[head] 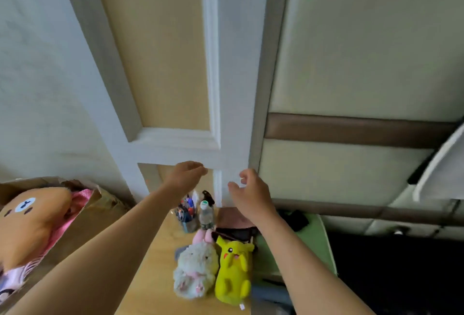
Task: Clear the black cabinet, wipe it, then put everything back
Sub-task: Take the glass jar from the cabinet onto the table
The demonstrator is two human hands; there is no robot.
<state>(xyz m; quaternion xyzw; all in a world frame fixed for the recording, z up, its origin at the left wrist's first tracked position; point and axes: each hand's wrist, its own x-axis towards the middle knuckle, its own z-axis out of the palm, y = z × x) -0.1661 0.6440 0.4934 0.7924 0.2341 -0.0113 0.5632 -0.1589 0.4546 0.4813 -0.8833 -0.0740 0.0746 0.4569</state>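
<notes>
Seemingly between steps: the left hand (187, 175) and right hand (249, 190) hover with fingers loosely curled, both empty. Beneath them on the counter (150, 264) sit a pen cup (187, 216), bottle (206, 216) and two plush toys (233, 272). The black cabinet isn't plainly visible; a dark mass (389, 272) below-right of the right hand may be it. Next probably calls for reaching down to grasp one item.

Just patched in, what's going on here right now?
The person's left hand and right hand are up in front of the white door panel, loosely curled and holding nothing. Below them a pen cup, a water bottle, a white plush and a yellow plush sit untouched on the wooden top.
</notes>
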